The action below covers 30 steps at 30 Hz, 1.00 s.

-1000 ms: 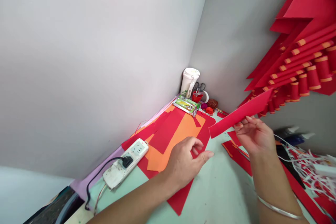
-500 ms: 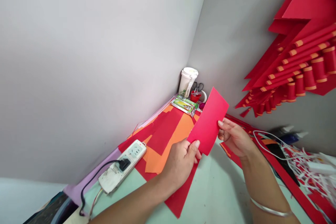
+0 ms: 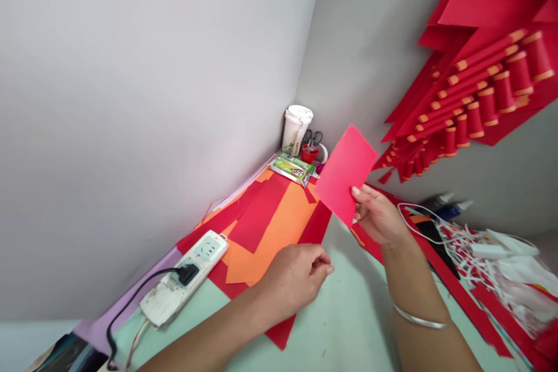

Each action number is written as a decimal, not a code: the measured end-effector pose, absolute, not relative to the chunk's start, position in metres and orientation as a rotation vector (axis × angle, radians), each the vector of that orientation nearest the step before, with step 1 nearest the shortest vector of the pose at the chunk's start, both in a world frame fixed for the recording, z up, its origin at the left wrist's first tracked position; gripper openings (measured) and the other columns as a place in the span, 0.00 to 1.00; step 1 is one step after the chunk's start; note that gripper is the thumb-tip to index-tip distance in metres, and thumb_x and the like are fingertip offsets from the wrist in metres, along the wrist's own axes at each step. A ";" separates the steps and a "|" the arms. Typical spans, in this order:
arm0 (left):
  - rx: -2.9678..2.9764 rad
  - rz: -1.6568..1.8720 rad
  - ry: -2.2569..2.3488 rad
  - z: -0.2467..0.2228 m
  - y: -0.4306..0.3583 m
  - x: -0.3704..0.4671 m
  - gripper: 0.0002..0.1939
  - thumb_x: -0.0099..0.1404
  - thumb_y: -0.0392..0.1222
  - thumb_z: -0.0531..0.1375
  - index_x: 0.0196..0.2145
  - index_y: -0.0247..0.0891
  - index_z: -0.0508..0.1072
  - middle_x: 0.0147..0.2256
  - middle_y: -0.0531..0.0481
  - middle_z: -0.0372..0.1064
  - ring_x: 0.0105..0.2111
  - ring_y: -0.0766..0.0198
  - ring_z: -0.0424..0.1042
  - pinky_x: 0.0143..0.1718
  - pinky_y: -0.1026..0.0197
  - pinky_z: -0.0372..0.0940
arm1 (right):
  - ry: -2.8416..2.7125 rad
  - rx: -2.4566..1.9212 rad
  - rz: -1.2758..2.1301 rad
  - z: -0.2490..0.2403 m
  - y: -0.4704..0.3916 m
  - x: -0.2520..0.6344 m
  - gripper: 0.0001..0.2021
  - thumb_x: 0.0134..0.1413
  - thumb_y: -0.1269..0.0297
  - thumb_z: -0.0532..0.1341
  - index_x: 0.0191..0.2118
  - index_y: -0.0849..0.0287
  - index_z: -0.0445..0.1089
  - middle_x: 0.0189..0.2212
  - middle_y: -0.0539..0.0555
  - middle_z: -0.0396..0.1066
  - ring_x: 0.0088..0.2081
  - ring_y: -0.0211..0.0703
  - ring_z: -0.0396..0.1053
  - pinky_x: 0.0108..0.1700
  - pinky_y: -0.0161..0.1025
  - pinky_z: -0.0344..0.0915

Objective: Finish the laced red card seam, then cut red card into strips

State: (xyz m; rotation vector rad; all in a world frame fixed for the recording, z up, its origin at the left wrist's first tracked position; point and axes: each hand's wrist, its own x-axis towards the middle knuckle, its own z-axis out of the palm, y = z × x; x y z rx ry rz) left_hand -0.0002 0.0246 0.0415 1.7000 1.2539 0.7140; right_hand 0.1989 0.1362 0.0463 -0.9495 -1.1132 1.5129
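Observation:
My right hand (image 3: 377,209) pinches a red paper rectangle (image 3: 344,171) by its lower right edge, thumb on the face towards me. The sheet is held up above the table, tilted. My left hand (image 3: 300,276) hovers to the lower left, apart from that sheet, with its fingers curled in and the thumb close to them; nothing shows between them. Beneath and behind the left hand lie orange paper sheets (image 3: 272,232) and red paper strips (image 3: 257,218), overlapping on the pale green tabletop (image 3: 344,314).
A white power strip (image 3: 185,279) with a black plug lies at left. In the corner stand a white lidded cup (image 3: 296,131), a red cup with scissors (image 3: 309,154) and a green packet (image 3: 292,168). Red paper decorations (image 3: 475,104) hang at right, above tangled white strips (image 3: 468,267).
My left hand has let go of the red paper rectangle and moved slightly down, its fingers curling. The right hand alone now holds the paper. The whole view has shifted a little.

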 end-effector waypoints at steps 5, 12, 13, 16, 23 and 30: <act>1.779 0.951 1.179 0.048 0.023 -0.001 0.07 0.66 0.38 0.56 0.38 0.42 0.74 0.34 0.55 0.73 0.33 0.68 0.71 0.37 0.66 0.63 | -1.180 -1.043 1.573 0.024 0.136 0.163 0.16 0.44 0.53 0.70 0.31 0.59 0.69 0.21 0.46 0.68 0.20 0.32 0.62 0.21 0.30 0.55; 1.904 1.317 1.522 0.044 0.037 -0.010 0.10 0.67 0.36 0.54 0.46 0.43 0.69 0.43 0.49 0.69 0.44 0.62 0.70 0.46 0.60 0.65 | -1.247 -1.135 1.680 0.003 0.128 0.119 0.13 0.43 0.58 0.70 0.32 0.59 0.70 0.23 0.47 0.70 0.26 0.38 0.70 0.30 0.35 0.65; 1.941 1.272 1.587 0.042 0.040 -0.011 0.12 0.67 0.36 0.55 0.48 0.42 0.68 0.45 0.48 0.68 0.46 0.60 0.69 0.48 0.57 0.65 | -1.237 -1.154 1.676 0.005 0.129 0.121 0.13 0.45 0.59 0.69 0.37 0.59 0.71 0.25 0.47 0.71 0.29 0.40 0.71 0.32 0.36 0.67; 2.096 1.006 1.811 0.033 0.047 -0.013 0.19 0.66 0.39 0.55 0.55 0.39 0.64 0.53 0.42 0.64 0.54 0.53 0.65 0.55 0.50 0.61 | -1.180 -1.234 1.613 0.012 0.135 0.136 0.14 0.52 0.63 0.66 0.45 0.58 0.70 0.30 0.50 0.73 0.35 0.41 0.73 0.37 0.39 0.69; 2.232 0.436 2.024 0.004 0.060 -0.015 0.40 0.60 0.46 0.63 0.64 0.28 0.53 0.64 0.26 0.49 0.64 0.38 0.51 0.61 0.41 0.50 | -0.950 -1.341 1.469 0.009 0.131 0.187 0.09 0.60 0.63 0.62 0.44 0.61 0.69 0.42 0.53 0.71 0.41 0.42 0.70 0.43 0.43 0.69; 2.191 0.316 2.046 -0.001 0.065 -0.015 0.38 0.62 0.50 0.60 0.63 0.27 0.54 0.64 0.23 0.50 0.65 0.39 0.50 0.60 0.40 0.48 | -0.682 -1.260 1.587 -0.002 0.098 0.184 0.12 0.47 0.59 0.68 0.36 0.55 0.68 0.39 0.55 0.71 0.46 0.47 0.71 0.44 0.46 0.72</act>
